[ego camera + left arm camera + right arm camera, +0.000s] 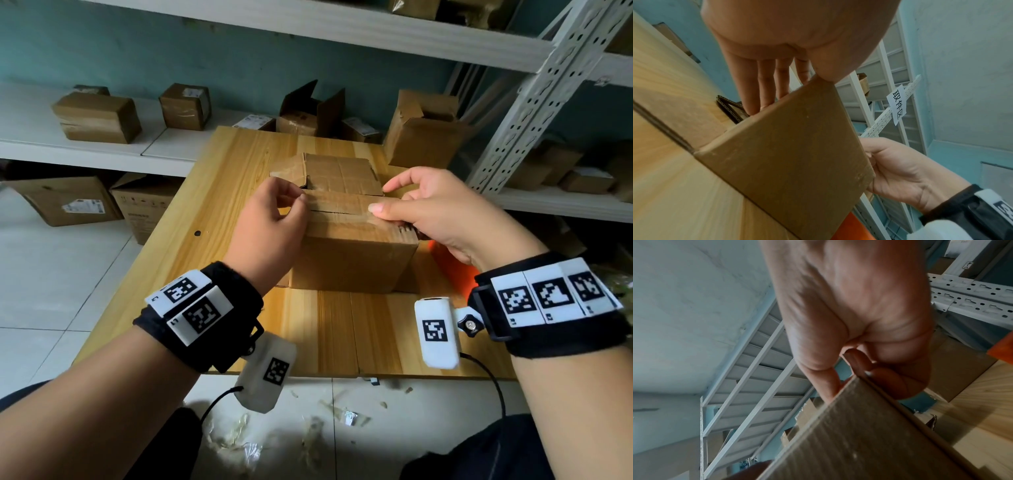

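Note:
A brown cardboard box [352,260] stands on the wooden table [239,164], its top flaps folded down. My left hand [294,202] holds the box's top left edge. In the left wrist view its fingers [756,91] lie down the left side and the thumb presses the near upper corner of the box [793,154]. My right hand [390,209] grips the top right edge, thumb on the top flap and lower fingers curled round the flap's end. The right wrist view shows those fingers [890,382] hooked over the box edge [869,443].
A flattened cardboard piece [339,171] lies behind the box. An orange object [448,263] sits to its right, partly hidden. An open carton [424,133] stands at the table's back right. Shelves [102,144] hold several parcels; a perforated steel upright [534,102] rises right. Scraps litter the floor [239,442].

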Demonstrator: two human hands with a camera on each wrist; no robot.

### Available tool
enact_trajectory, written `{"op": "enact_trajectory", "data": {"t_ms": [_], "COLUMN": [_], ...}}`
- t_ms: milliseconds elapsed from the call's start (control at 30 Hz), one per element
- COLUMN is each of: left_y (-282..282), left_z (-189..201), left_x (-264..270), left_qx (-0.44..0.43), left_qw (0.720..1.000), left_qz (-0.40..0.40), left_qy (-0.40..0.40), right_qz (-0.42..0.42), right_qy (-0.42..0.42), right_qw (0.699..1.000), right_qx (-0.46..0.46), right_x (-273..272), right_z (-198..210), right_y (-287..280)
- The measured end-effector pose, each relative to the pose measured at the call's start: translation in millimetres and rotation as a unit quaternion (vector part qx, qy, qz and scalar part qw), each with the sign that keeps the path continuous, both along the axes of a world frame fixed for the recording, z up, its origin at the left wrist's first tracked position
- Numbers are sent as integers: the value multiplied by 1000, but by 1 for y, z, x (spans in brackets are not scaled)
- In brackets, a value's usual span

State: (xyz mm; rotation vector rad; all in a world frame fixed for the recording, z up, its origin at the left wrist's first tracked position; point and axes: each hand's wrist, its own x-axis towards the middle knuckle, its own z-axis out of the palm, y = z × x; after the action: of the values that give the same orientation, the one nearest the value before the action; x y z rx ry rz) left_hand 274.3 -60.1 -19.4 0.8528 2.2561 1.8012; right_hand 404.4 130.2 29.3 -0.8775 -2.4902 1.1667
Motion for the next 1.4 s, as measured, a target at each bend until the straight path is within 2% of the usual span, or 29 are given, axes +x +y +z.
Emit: {"op": "enact_trajectory", "data": {"t_ms": [67,133,233,333,400,467,633,833,933,1033,1200,1400], "left_y": [0,1,0,-2,-2,-1,1,4,8,9,14,14], "left_z": [0,1,7,15,17,15,8,9,8,11,8,6], "left_x": [-1,-1,-2,-2,-3,-2,5,17,20,25,30,29], "left_qx": [3,15,55,68,73,63,8,-7,33,89,103,129], "left_qw": [1000,999,987,967,962,970,996,1000,995,979,972,949], "left_qz": [-6,-7,-21,-41,-47,-41,-10,4,-2,-13,-17,8], "left_qy": [-14,-40,-151,-244,-261,-233,-88,-30,-93,-184,-213,-289], "right_qz": [-13,-22,-11,-2,-2,-15,-55,-134,-124,-133,-134,-133], "right_qy": [2,4,5,14,29,48,69,41,7,25,99,117], "right_qw": [1000,998,988,977,970,965,974,989,991,990,986,983], "right_qx": [-11,-59,-155,-211,-243,-257,-209,-51,-58,-37,8,42], "right_x": [0,1,4,7,9,10,12,9,8,5,3,7], "right_z": [-2,-4,-2,-3,-4,-6,-14,-15,-13,-16,-29,-37], "right_y": [1,3,3,4,5,5,-6,-46,-59,-67,-73,-66]}}
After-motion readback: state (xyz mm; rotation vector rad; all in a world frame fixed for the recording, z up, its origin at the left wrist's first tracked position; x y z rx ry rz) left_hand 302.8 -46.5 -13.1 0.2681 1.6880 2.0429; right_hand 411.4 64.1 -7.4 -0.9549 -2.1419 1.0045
